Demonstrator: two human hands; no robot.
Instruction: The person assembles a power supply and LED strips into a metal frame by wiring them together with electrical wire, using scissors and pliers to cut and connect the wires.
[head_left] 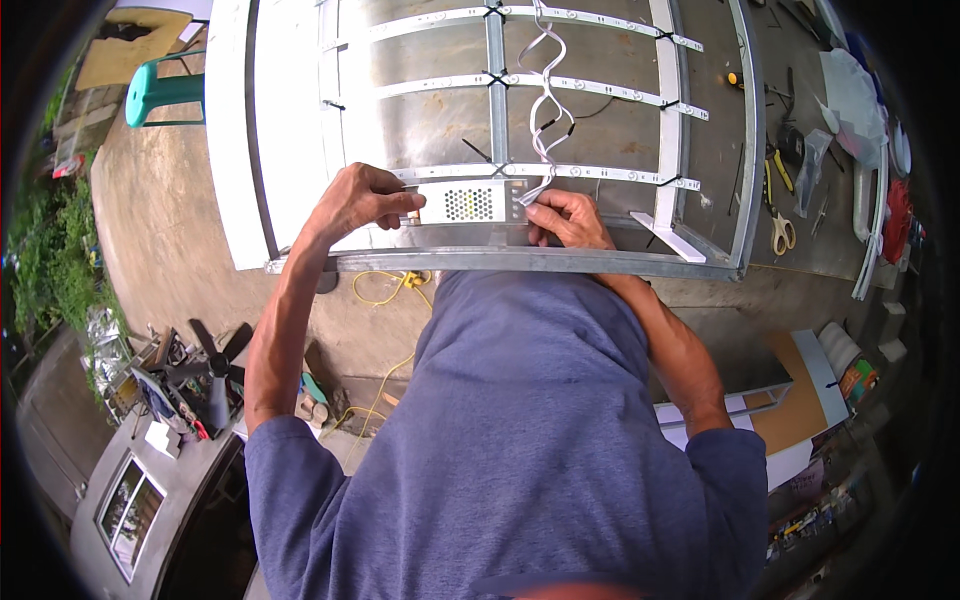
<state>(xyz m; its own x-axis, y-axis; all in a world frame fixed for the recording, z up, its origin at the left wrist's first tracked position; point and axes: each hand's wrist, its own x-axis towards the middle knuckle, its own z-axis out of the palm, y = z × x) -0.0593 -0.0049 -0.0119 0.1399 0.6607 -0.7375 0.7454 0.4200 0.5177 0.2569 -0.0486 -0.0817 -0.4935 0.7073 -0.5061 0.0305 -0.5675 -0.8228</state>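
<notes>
A white LED power supply (465, 203) with a perforated cover lies inside the near side of a metal frame (480, 262). My left hand (363, 203) is closed, thumb and fingers pinching its left end. At the other end, my right hand (572, 220) has its fingers drawn together on the white wires (530, 193), close beside the terminals; its fingertips are partly hidden. These wires twist away across the frame past several LED strips (430, 88), which black cable ties fasten to the metal bars.
Pliers (780, 170), scissors (783, 235) and other tools lie right of the frame. A green stool (165, 93) stands at the left. Below the frame, a yellow cord (385, 290) trails over the floor. A black fan (218, 365) sits lower left among clutter.
</notes>
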